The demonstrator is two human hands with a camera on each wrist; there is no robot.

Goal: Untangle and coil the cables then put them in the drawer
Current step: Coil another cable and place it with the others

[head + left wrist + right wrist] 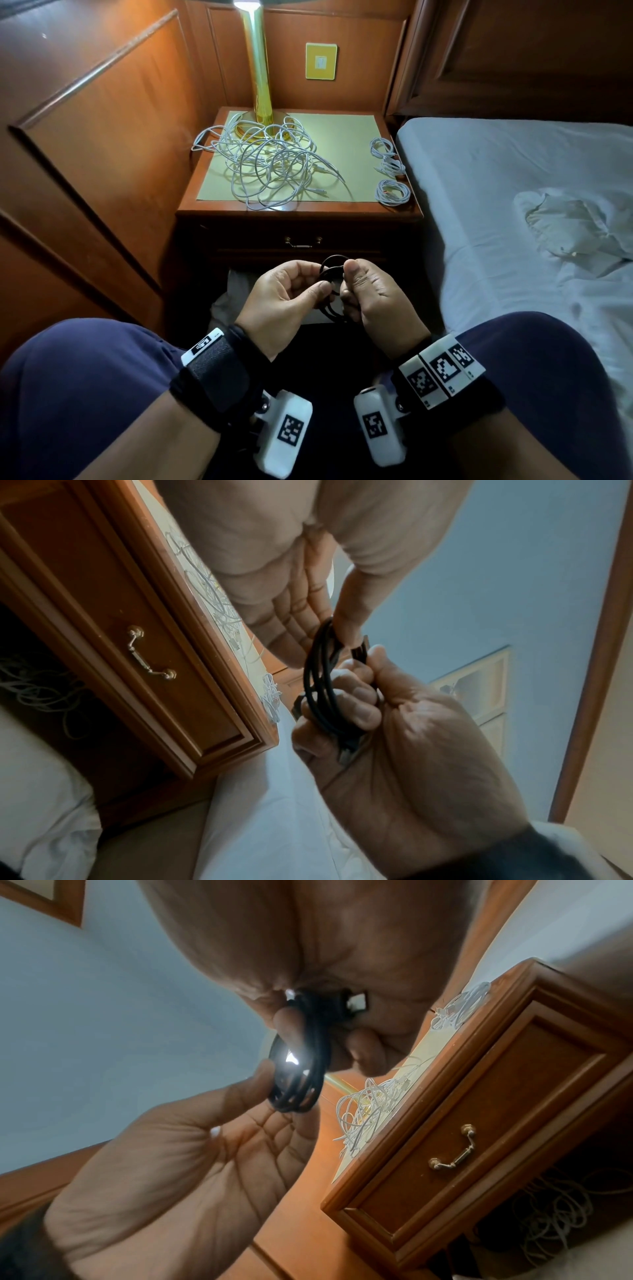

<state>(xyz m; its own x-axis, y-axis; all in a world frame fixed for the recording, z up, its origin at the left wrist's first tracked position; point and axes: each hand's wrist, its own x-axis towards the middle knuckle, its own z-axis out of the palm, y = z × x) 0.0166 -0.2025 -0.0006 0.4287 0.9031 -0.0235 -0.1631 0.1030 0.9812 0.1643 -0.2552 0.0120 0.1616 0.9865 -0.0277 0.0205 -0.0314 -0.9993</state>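
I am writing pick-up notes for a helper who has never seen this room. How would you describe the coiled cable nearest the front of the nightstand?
Find the wooden nightstand beside the bed, with the gold lamp on it. Along its bed-side edge lie small white coils; take the round white coiled cable at the front corner. Unlike the big loose white tangle, it is tidy and compact.

Bedroom, bed (496, 171) with white sheet, wooden nightstand (298, 205), brass lamp (258, 68), panelled walls

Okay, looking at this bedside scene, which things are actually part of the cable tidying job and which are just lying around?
Part of the job:
black cable, held by left hand and right hand
white tangle on the nightstand
two white coils
drawer, closed

Just lying about:
lamp
wall switch
bed
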